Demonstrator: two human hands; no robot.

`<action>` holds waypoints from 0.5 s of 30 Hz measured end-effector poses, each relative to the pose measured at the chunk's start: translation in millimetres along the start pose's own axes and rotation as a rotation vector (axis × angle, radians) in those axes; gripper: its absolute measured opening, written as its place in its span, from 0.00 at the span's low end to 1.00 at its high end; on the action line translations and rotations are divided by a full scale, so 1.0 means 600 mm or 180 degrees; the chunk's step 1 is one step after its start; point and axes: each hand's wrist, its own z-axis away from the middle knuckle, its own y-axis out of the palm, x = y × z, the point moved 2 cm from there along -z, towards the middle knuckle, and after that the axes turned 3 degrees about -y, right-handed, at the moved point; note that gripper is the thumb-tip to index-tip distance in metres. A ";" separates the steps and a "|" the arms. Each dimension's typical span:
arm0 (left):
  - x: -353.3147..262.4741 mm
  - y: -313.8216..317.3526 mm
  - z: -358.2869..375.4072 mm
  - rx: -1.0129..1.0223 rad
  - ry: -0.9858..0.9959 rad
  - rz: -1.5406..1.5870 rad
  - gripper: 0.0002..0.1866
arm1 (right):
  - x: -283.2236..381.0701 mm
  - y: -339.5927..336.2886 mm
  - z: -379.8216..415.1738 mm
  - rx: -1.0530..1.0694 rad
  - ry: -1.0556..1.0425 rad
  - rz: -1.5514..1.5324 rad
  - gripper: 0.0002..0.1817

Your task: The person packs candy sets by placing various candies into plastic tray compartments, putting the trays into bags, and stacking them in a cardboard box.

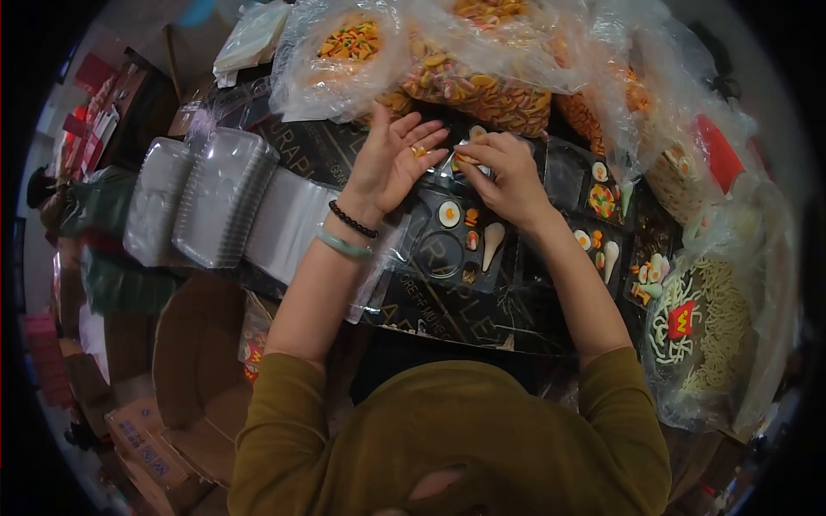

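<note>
My left hand (400,159) is palm up with its fingers stretched out, and a few small orange-yellow candy pieces (419,152) rest on it. Close beside it, my right hand (502,172) has thumb and fingertips pinched on a small orange candy piece (465,159), partly hidden by the fingers. Both hands are above a clear compartment tray at the back. Nearer me lies another tray (419,225) with a fried-egg candy (449,213), orange pieces (471,217) and a white drumstick-shaped piece (492,245). My right forearm passes over the trays on the right.
Clear bags of colourful candies (482,95) line the back. At right is a bag of pale noodle-like strands (718,322). Stacked clear plastic trays (225,198) stand at left, beside flat clear sheets (288,219). An open cardboard box (198,353) is below the table's left side.
</note>
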 end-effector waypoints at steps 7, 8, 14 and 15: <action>0.018 0.039 -0.001 0.0660 -0.0287 -0.0158 0.43 | 0.006 -0.006 -0.014 0.0129 0.0998 -0.1479 0.06; 0.016 0.044 0.004 0.0700 -0.0337 -0.0236 0.41 | 0.003 -0.009 -0.010 0.0220 0.1311 -0.1638 0.07; 0.012 0.000 -0.022 0.0173 0.0709 -0.3787 0.11 | -0.040 -0.026 0.023 0.0175 0.1343 -0.1463 0.06; 0.018 -0.010 -0.027 0.0238 0.1012 -0.4581 0.09 | -0.041 -0.025 0.028 0.0300 0.1133 -0.1143 0.06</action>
